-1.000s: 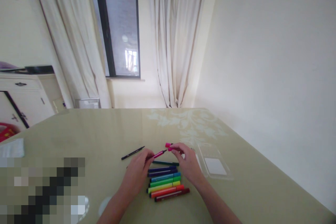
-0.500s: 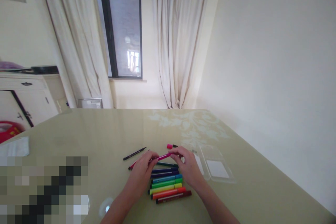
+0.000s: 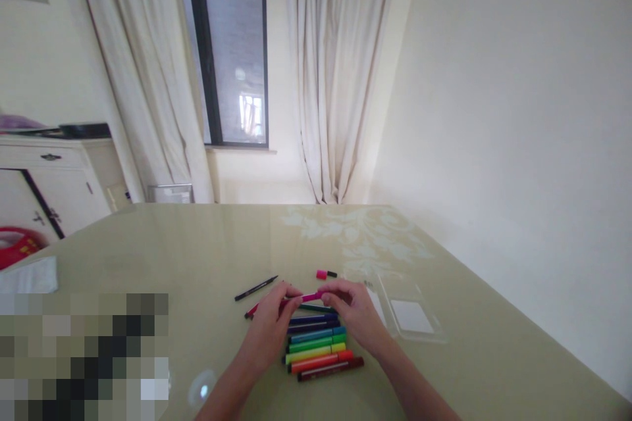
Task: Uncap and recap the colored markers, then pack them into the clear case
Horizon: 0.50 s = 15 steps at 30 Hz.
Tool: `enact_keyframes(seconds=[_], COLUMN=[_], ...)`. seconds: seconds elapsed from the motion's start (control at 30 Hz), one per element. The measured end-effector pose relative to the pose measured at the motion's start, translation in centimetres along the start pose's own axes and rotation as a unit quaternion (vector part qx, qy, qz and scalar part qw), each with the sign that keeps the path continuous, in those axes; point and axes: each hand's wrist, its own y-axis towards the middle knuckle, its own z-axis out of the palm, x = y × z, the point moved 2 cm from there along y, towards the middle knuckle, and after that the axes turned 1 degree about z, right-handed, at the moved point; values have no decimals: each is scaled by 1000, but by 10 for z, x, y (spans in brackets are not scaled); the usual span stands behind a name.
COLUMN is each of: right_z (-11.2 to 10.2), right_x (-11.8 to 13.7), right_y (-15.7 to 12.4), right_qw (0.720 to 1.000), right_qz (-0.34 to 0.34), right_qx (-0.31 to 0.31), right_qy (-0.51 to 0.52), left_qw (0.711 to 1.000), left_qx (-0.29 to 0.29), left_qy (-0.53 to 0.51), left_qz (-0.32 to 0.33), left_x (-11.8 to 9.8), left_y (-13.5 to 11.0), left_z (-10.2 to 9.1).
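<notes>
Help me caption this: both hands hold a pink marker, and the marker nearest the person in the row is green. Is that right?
One slip: the head view shows the dark red marker nearest in the row, not a green one. The left hand and right hand both hold the pink marker.

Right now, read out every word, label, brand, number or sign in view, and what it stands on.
None can be read.
Black pen: pale marks, too small.
Dark red pen: pale marks, too small.
Red object: yellow marks, too blurred.
Clear case: dark marks, too blurred.
</notes>
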Motion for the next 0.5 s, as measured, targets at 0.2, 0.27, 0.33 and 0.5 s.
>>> enact_keyframes(seconds=[0.2, 0.27, 0.33, 0.5], right_z=[5, 5, 4, 6], right_x=[5, 6, 4, -4], right_y=[-2, -2, -3, -4], right_qw=[997, 991, 983, 965], right_qz=[-5, -11, -19, -44], right_qx=[35, 46, 46, 74], right_qy=[-71, -128, -179, -248], left_qw=[999, 996, 988, 953], left_qx=[37, 23, -41, -130], left_qy=[30, 80, 150, 270], left_qz=[4, 15, 12, -51], left_x=[6, 15, 28, 53], left_y=[2, 6, 11, 12], left_z=[6, -1, -17, -56])
